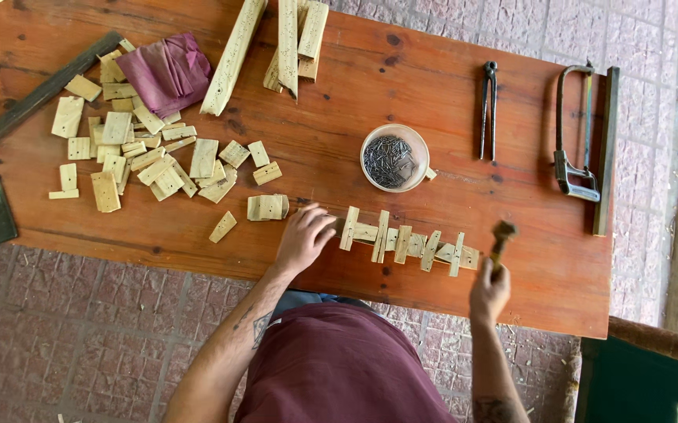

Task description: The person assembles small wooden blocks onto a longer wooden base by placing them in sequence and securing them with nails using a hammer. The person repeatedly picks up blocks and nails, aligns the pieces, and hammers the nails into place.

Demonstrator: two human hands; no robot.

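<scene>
Motion blur softens the hammer (502,237), and its handle is mostly hidden inside the right hand (488,291), whose fingers wrap closed around it just off the right end of the row of wooden slats (404,242). The left hand (304,237) rests on the counter (339,117) with fingers curled loosely, fingertips touching the row's left end. A bowl of nails (394,158) stands behind.

Reddish-brown table (433,78), pale wooden blocks (116,129), purple cloth (168,72), perhaps grey nails (390,160)
</scene>
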